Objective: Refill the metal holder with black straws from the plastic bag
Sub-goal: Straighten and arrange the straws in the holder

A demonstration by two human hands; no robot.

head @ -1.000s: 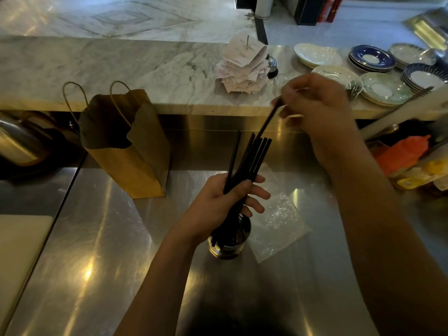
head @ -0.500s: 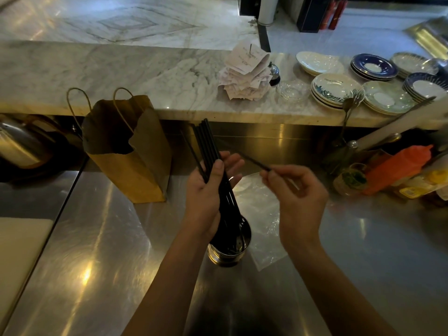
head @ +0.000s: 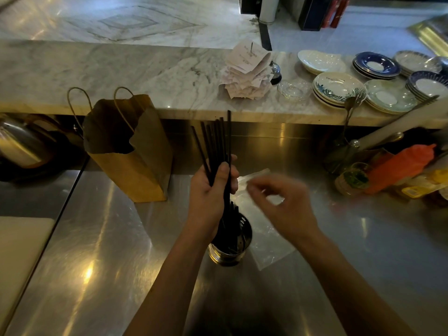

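Note:
A round metal holder [head: 224,257] stands on the steel counter, with dark straw ends inside it. Above it my left hand [head: 208,197] grips a bunch of black straws [head: 215,139] that stand upright and fan out at the top, their lower ends reaching into the holder. My right hand [head: 282,207] hovers just to the right, blurred, its fingers curled and apart with nothing visible in them. The clear plastic bag [head: 269,246] lies flat on the counter to the right of the holder, partly under my right hand.
A brown paper bag [head: 135,161] stands to the left of the straws. The marble ledge [head: 121,73] behind carries a stack of receipts [head: 247,71], a bell and several plates [head: 337,88]. Sauce bottles [head: 402,166] sit at the right. A pale board [head: 17,253] lies at the left.
My right hand held one straw a moment ago; now that straw stands with the bunch in my left hand, and the right hand has drawn back empty.

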